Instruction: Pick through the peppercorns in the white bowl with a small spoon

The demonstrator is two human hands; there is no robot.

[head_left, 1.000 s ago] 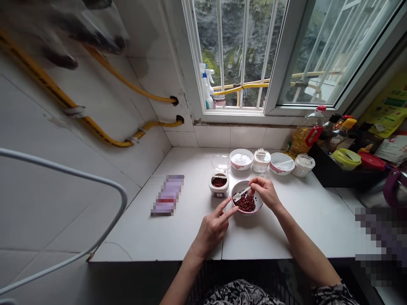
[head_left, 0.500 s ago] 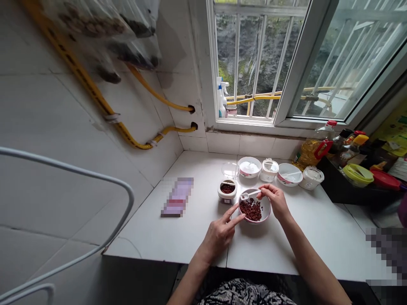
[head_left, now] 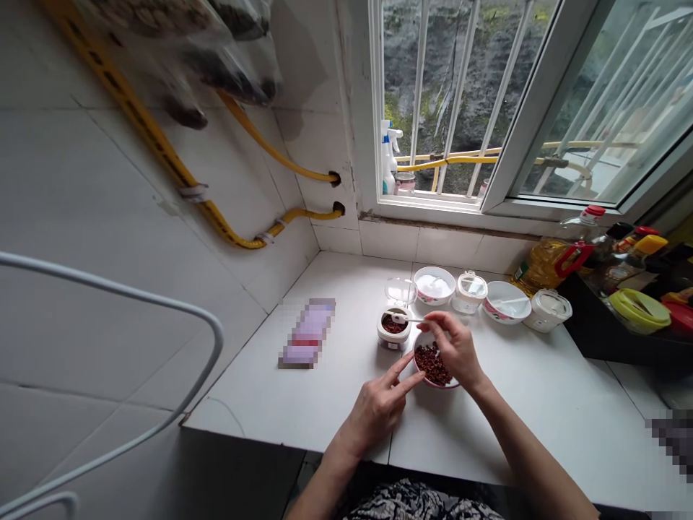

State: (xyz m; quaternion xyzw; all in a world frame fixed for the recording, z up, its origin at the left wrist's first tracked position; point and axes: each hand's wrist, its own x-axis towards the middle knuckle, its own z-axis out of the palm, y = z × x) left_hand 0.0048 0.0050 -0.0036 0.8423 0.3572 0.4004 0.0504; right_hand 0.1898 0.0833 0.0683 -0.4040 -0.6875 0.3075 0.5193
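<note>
My right hand (head_left: 452,347) pinches the thin handle of a small white spoon (head_left: 401,318). The spoon's head is over the mouth of a white-rimmed seasoning jar (head_left: 394,339), whose clear lid (head_left: 401,291) stands open behind it. Dark red dried grains, like peppercorns, show inside the jar. To its right is a white bowl (head_left: 419,345) with a pink outside, holding more of the red grains (head_left: 433,365). Two stretched fingers of my left hand (head_left: 382,404) steady the bowl at its left rim; the thumb is hidden. My right hand covers part of the bowl.
Behind stand a bowl of white powder (head_left: 434,282), a lidded jar (head_left: 470,291), a bowl with a white spoon (head_left: 506,303) and another jar (head_left: 548,310). An oil bottle (head_left: 557,249) and condiments are at right. A blurred purple packet (head_left: 308,332) lies left.
My right hand has moved left with the spoon, from above the bowl to the jar's mouth. My left hand keeps its place at the bowl's rim. The view has shifted slightly.
</note>
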